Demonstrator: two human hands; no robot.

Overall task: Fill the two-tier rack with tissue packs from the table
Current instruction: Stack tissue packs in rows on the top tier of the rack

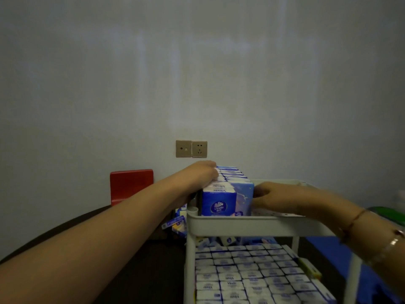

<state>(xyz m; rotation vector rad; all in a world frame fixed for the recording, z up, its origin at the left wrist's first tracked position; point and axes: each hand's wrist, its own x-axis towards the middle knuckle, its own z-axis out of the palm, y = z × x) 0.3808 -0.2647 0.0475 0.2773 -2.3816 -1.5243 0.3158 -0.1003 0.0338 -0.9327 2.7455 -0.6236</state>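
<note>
A white two-tier rack (241, 224) stands in front of me. On its top tier a row of blue-and-white tissue packs (221, 200) stands upright along the left side. My left hand (201, 174) rests on top of the row's far end, fingers curled over the packs. My right hand (274, 198) presses against the right side of the row, inside the top tray. The lower tier (252, 275) is packed with several rows of tissue packs lying flat. A few loose packs (175, 222) lie on the dark table left of the rack.
A red chair back (131, 185) stands against the wall behind the dark table (142, 260). Wall sockets (191, 148) sit above the rack. Blue flooring (324, 244) and a green object (385, 213) show at the right.
</note>
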